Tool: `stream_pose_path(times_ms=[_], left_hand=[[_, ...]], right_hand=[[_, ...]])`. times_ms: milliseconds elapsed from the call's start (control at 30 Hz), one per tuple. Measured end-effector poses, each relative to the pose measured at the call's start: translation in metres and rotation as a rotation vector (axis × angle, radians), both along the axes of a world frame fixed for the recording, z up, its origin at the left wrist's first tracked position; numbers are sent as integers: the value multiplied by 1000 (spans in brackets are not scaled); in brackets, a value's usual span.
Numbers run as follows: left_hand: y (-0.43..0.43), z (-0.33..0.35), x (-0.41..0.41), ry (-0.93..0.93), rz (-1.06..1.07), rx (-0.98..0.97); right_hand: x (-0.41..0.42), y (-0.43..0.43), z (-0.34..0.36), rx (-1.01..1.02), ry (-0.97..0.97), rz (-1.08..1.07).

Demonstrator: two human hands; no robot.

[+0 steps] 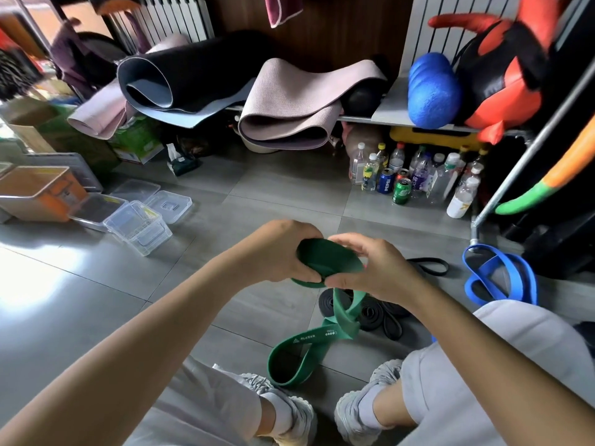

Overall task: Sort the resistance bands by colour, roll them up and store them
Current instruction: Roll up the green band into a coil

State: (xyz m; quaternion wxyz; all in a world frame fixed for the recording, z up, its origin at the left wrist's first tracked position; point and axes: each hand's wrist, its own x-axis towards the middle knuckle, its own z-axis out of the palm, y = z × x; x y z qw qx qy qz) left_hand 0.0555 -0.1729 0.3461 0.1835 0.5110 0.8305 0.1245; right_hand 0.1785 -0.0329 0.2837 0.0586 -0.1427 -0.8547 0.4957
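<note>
A wide green resistance band (325,260) is partly rolled into a coil between both hands, above the grey floor. My left hand (278,251) grips the coil from the left, and my right hand (375,265) pinches it from the right. The loose end of the green band hangs down and lies twisted on the floor between my shoes. Black bands (373,312) lie in a heap just behind it, and another thin black band (428,263) lies farther back. A blue band (502,278) lies looped at the right by my knee.
Clear plastic boxes (138,226) with lids and an orange-lined bin (38,191) stand at the left. Bottles and cans (415,175) cluster under a low shelf with rolled mats (289,107). A metal rack leg (476,226) stands at the right.
</note>
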Motion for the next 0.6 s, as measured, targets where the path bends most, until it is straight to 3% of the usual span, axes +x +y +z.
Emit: stream_pose_path(times_ms=[300, 467, 600], left_hand=[[-14, -10, -5, -645, 131, 453], [-21, -16, -4, -720, 151, 527], [-21, -14, -6, -659, 104, 483]], right_hand=[[7, 2, -4, -410, 225, 94], [9, 6, 1, -193, 199, -35], [11, 5, 4, 149, 77, 58]])
